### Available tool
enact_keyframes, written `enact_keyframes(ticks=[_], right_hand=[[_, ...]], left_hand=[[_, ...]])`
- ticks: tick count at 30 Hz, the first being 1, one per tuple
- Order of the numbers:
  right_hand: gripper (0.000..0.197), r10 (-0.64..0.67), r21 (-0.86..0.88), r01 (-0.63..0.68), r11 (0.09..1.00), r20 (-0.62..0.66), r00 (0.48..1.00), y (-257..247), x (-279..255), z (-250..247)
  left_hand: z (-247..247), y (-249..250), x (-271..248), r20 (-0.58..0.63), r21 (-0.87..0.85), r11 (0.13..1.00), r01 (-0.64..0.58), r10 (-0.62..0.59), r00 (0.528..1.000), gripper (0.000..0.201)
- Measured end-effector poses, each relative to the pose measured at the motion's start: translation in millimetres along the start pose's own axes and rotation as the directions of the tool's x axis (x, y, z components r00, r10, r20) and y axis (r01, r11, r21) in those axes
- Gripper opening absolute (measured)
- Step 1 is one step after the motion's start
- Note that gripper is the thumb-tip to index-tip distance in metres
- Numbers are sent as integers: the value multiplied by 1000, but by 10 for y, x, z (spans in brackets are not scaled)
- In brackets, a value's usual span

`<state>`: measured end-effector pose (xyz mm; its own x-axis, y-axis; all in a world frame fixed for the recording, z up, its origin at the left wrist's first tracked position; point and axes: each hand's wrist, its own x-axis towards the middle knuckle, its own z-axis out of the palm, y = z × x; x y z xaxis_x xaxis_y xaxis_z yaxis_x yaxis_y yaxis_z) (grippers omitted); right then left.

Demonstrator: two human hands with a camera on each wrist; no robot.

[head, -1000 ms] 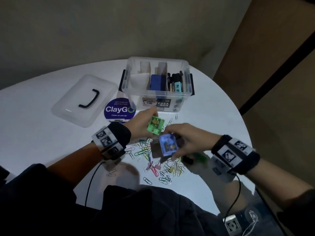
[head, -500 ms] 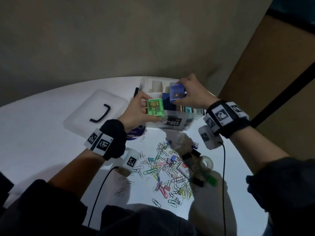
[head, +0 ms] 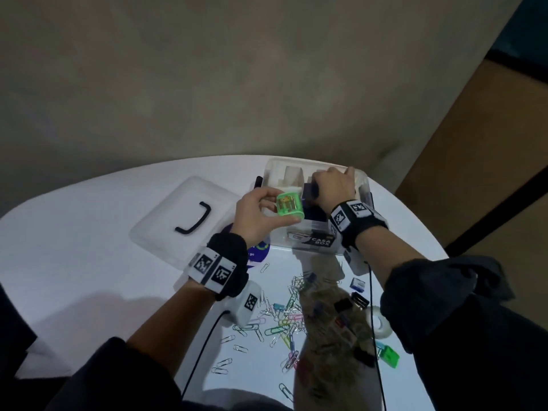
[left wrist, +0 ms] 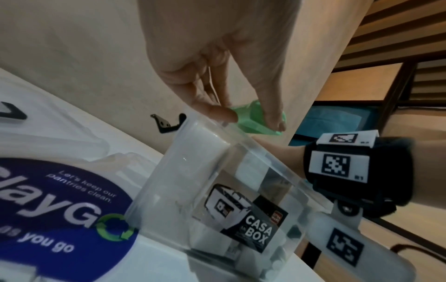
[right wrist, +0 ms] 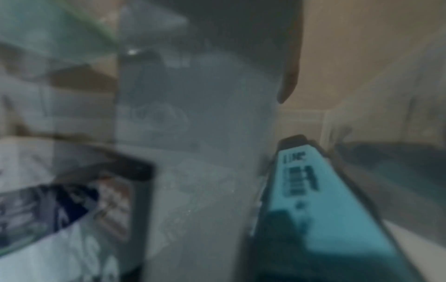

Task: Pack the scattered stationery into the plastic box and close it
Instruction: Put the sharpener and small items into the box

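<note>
The clear plastic box [head: 308,247] stands open at the table's far side, with its label facing me [left wrist: 248,225]. My left hand [head: 281,212] pinches a small green sharpener [head: 289,206] between thumb and fingers just above the box's front left rim; the left wrist view shows the same pinch on the green sharpener [left wrist: 255,120]. My right hand [head: 333,188] reaches down into the box's right half, its fingertips hidden. The blue sharpener is out of sight. The right wrist view is blurred and shows a light blue item [right wrist: 325,209] inside the box.
The box's lid [head: 184,215] with a black handle lies left of the box, by a round blue sticker [head: 258,252]. Near me on the white table [head: 89,262] lie several paper clips [head: 284,318], binder clips [head: 344,304], a tape roll [head: 378,320] and a green piece [head: 390,355].
Both hands rose from the clip pile to the box. My right hand carried the blue sharpener down into the box; my left hand brought the green one over the front rim.
</note>
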<state>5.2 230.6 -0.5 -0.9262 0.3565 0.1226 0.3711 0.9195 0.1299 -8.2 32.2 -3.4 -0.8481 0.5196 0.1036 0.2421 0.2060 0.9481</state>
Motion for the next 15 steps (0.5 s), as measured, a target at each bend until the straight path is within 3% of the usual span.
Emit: enact_keyframes(ticks=[2, 4, 7, 10, 12, 15], right_hand=[[21, 1, -105, -3, 994, -25, 1000, -25, -12, 5], [35, 12, -54, -15, 998, -47, 999, -13, -61, -50], [45, -46, 299, 57, 953, -44, 998, 156, -212, -308], [55, -314, 697, 151, 701, 111, 943, 338, -428, -652], [59, -432, 771, 161, 616, 160, 888, 337, -548, -757], [54, -365, 735, 172, 656, 110, 924, 321, -594, -747]], left_hand=[[3, -11, -4, 15, 57, 998, -30, 29, 999, 59], [-4, 17, 0, 27, 112, 993, -45, 42, 999, 62], [-13, 127, -5, -6, 141, 987, -74, 76, 997, 73], [22, 244, 10, -66, 137, 983, -120, 130, 989, 86], [86, 288, 25, -62, 108, 986, -126, 133, 989, 89], [206, 304, 22, -10, 64, 991, -114, 115, 993, 89]])
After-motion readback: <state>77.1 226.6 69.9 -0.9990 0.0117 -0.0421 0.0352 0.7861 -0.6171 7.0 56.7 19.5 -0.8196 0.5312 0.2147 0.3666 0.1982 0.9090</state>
